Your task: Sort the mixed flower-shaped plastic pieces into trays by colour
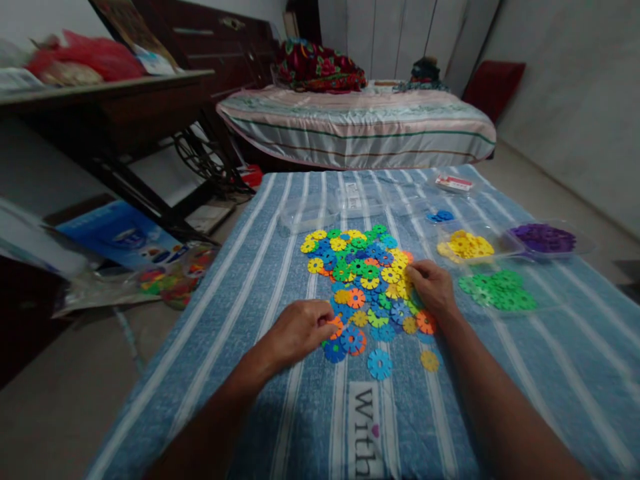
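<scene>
A loose pile of notched plastic discs (357, 267) in yellow, green, blue and orange lies on the striped cloth. At its lower left edge is my left hand (303, 325), fingers curled and thumb close to an orange disc (337, 326); whether it grips one is hidden. My right hand (433, 288) reaches the pile's right edge, fingers bent together beside yellow discs (395, 273). What lies between those fingertips cannot be made out. Nearer to me, a light blue disc (380, 364) and a dull yellow disc (429, 361) lie apart from the pile.
On the right, clear tubs hold yellow discs (465, 245), purple discs (543, 238) and green discs (500, 291). Blue discs (441, 216) sit behind them. Clear containers (310, 215) stand along the back. Beyond the table is a bed (360, 123); a sewing-machine table (110, 93) stands left.
</scene>
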Demonstrator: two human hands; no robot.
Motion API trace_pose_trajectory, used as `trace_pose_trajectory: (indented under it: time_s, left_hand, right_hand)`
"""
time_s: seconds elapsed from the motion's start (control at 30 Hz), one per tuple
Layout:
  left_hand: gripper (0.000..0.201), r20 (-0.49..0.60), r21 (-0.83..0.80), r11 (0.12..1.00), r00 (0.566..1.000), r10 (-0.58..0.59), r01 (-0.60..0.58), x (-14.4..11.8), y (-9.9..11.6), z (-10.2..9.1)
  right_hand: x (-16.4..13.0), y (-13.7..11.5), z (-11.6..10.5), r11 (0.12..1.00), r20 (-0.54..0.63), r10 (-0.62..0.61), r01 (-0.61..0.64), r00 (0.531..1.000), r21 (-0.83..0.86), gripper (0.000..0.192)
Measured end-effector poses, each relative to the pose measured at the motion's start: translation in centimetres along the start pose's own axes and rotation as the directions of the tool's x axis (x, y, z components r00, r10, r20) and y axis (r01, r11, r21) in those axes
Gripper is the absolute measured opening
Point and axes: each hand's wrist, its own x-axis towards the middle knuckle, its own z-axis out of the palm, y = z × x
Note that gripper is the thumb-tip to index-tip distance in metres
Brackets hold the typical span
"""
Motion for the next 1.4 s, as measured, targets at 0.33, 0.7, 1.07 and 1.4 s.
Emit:
trace_pose_trajectory:
  time_s: [0.33, 0.7, 1.07, 1.4]
  left_hand:
    - [0.024, 0.090, 0.261, 0.961, 0.988, -0.121, 0.094, -2.9, 0.4, 3.0]
    - [0.007, 0.033, 0.151, 0.983, 0.993, -0.113, 0.106, -2.4, 0.6, 2.9]
    - [0.019, 0.135, -0.295, 0.934, 0.977, -0.168, 0.201, 1.1, -0.9, -0.1]
    - [0.015, -0.188, -0.769, 0.636, 0.974, -0.130, -0.063, 15.0, 10.2, -1.7]
  right_hand:
    - [-0.1, -0.2, -0.3, 1.000, -0.014, 0.021, -0.020, 1.000, 0.020, 0.031]
    - [0.0, 0.1, 0.0, 1.000, -0.008, -0.010, 0.009, 1.000, -0.005, 0.033]
    - [0.3, -0.7, 0.5, 0.999, -0.008, -0.039, 0.039, 0.999, -0.007, 0.029]
    - [0.3, -0.7, 0.8, 0.999, 0.006, -0.049, 0.049, 0.999, 0.023, 0.026]
